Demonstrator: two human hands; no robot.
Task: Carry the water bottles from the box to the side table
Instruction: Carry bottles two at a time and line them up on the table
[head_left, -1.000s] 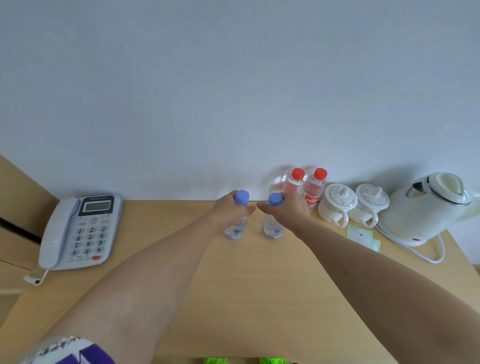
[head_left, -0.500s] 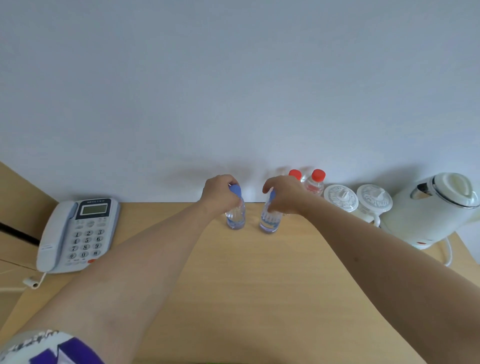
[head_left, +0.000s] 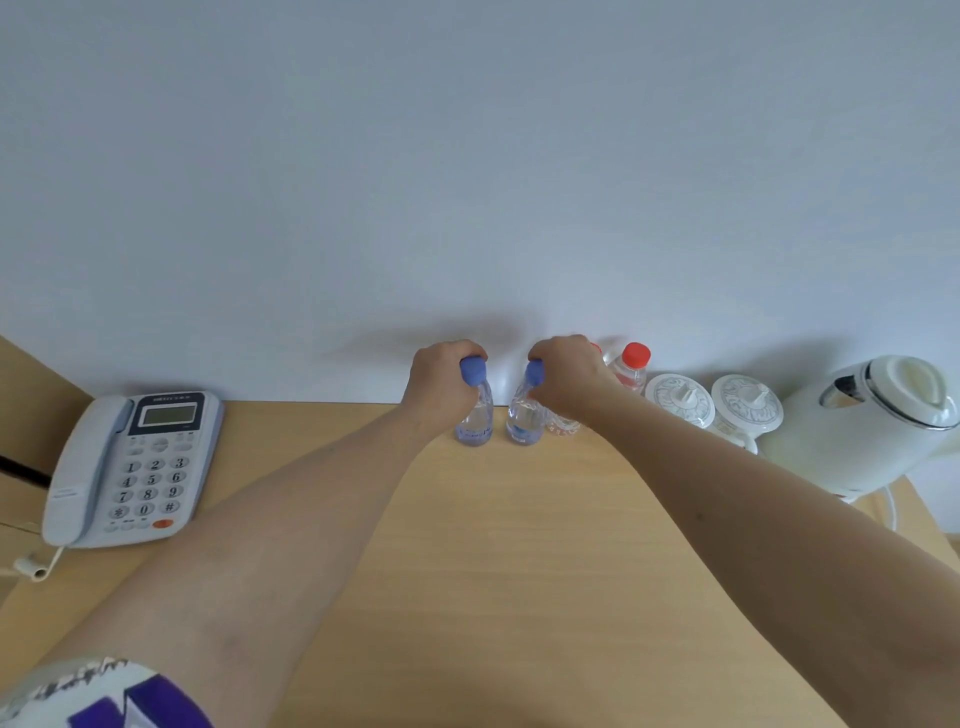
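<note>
Left hand (head_left: 441, 387) clamped around neck of left blue-cap bottle (head_left: 475, 415). Right hand (head_left: 569, 376) clamped same way on right blue-cap bottle (head_left: 523, 418). Both bottles upright on bench (head_left: 519, 571), centre of frame, near wall, just beside each other. Red-cap bottle (head_left: 629, 369) right of them. Phone (head_left: 130, 467) at left, kettle (head_left: 862, 421) at right.

A grey desk telephone (head_left: 130, 467) is lying at the left, while two lidded white cups (head_left: 680, 400) and a white electric kettle (head_left: 872, 421) are standing together at the right
</note>
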